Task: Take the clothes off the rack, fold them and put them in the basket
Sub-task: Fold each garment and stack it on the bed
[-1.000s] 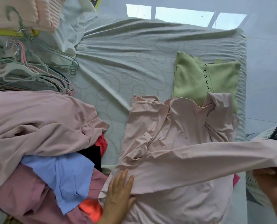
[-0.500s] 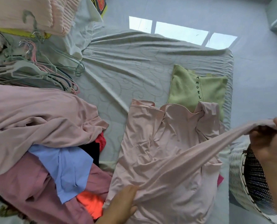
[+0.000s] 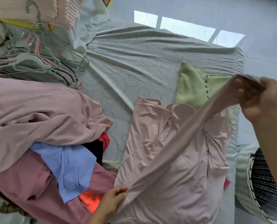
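Observation:
A pale pink long-sleeved top (image 3: 171, 152) lies spread on the grey bedsheet (image 3: 134, 67). My right hand (image 3: 262, 97) grips the cuff end of its sleeve and holds it stretched up and to the right, above a folded green top (image 3: 192, 88). My left hand (image 3: 113, 199) pinches the same sleeve near the shoulder at the garment's lower left edge. The white woven basket (image 3: 246, 178) stands at the right, partly behind my right forearm.
A heap of unfolded clothes (image 3: 37, 126) in pink, blue, red, black and orange fills the left. Several empty hangers (image 3: 42, 65) lie at the upper left beside folded peach fabric (image 3: 37, 10). Tiled floor (image 3: 231, 16) lies beyond the bed.
My right hand has carried the sleeve end upward and back over the green top, pulling the sleeve taut. My left hand went from pressing flat to pinching the sleeve.

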{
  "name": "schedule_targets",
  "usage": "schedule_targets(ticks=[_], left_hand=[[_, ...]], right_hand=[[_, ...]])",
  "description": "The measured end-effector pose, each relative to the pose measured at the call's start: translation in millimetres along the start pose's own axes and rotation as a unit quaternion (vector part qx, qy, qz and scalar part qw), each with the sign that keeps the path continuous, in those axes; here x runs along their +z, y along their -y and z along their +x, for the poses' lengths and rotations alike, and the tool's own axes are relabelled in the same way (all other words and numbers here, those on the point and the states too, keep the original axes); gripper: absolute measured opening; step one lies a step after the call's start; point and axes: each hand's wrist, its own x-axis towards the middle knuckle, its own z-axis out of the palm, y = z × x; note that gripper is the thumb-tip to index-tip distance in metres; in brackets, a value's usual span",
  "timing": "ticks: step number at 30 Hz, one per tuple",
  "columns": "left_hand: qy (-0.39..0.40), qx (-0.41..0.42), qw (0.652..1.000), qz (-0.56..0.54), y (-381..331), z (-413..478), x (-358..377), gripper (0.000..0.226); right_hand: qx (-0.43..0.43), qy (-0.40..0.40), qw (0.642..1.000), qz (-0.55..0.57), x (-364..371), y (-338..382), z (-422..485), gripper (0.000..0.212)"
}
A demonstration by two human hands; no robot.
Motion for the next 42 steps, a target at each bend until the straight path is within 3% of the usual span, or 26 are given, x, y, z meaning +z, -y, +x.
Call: schedule_targets(ticks=[2,5,10,13,15,17,18,21,24,26,27,29,30,33,35,40,42], left_hand=[[-0.016,-0.040,0.995,-0.090,2.5,7.6,-10.4,0.027],[-0.044,-0.084,0.976,-0.195,0.7,14.7,-14.3,0.022],[-0.068,-0.102,0.956,-0.266,4.8,21.6,-10.9,0.010],[-0.064,-0.106,0.955,-0.269,6.5,21.7,-12.4,0.020],[-0.065,-0.112,0.956,-0.265,5.9,22.9,-12.4,0.022],[-0.072,-0.119,0.954,-0.266,4.2,23.2,-11.9,0.014],[-0.072,-0.118,0.954,-0.267,2.7,22.6,-10.8,0.011],[-0.078,-0.121,0.961,-0.235,-4.7,19.7,-9.5,0.007],[-0.103,-0.089,0.983,-0.125,-7.3,19.5,-9.5,0.002],[-0.143,-0.032,0.989,0.000,-13.6,17.7,-8.5,0.014],[-0.166,0.010,0.984,0.065,-22.2,16.9,-7.0,0.012],[-0.208,0.098,0.963,0.141,-46.4,22.9,-3.5,0.027],[-0.217,0.136,0.954,0.153,-61.6,29.6,-2.2,0.027],[-0.203,0.190,0.946,0.168,-111.3,65.0,0.5,0.011],[-0.200,0.203,0.939,0.193,-139.2,94.5,2.0,0.006],[-0.245,0.196,0.922,0.225,-195.0,144.9,10.3,0.020],[-0.243,0.176,0.930,0.212,-205.1,158.9,11.9,0.021]], right_hand=[[0.020,-0.005,1.000,-0.016,31.8,-16.6,22.3,0.018],[0.062,0.014,0.998,-0.017,73.8,-53.2,43.1,0.034],[0.123,-0.008,0.992,0.016,105.3,-133.1,34.1,0.035],[0.168,-0.027,0.985,-0.019,86.1,-205.4,-9.2,0.032],[0.265,-0.015,0.961,-0.076,67.2,-251.2,-52.7,0.036],[0.375,0.032,0.914,-0.152,48.3,-283.8,-91.2,0.035],[0.392,0.057,0.897,-0.198,38.3,-292.7,-105.9,0.031],[0.325,0.118,0.879,-0.329,10.0,-302.6,-124.9,0.023],[0.139,0.136,0.853,-0.484,-6.5,-292.9,-121.7,0.020],[0.040,0.174,0.798,-0.576,-16.0,-285.3,-111.5,0.042],[0.029,0.201,0.750,-0.630,-21.4,-284.0,-104.4,0.048],[0.063,0.244,0.660,-0.707,-29.1,-281.6,-89.5,0.048],[0.075,0.254,0.641,-0.720,-31.7,-281.1,-84.3,0.043],[0.070,0.246,0.646,-0.719,-36.1,-277.1,-76.9,0.029],[0.066,0.248,0.669,-0.697,-36.1,-272.0,-72.0,0.026],[-0.020,0.153,0.809,-0.568,-19.2,-260.1,-20.7,0.020],[-0.004,0.100,0.852,-0.514,-4.4,-260.5,13.3,0.021]])
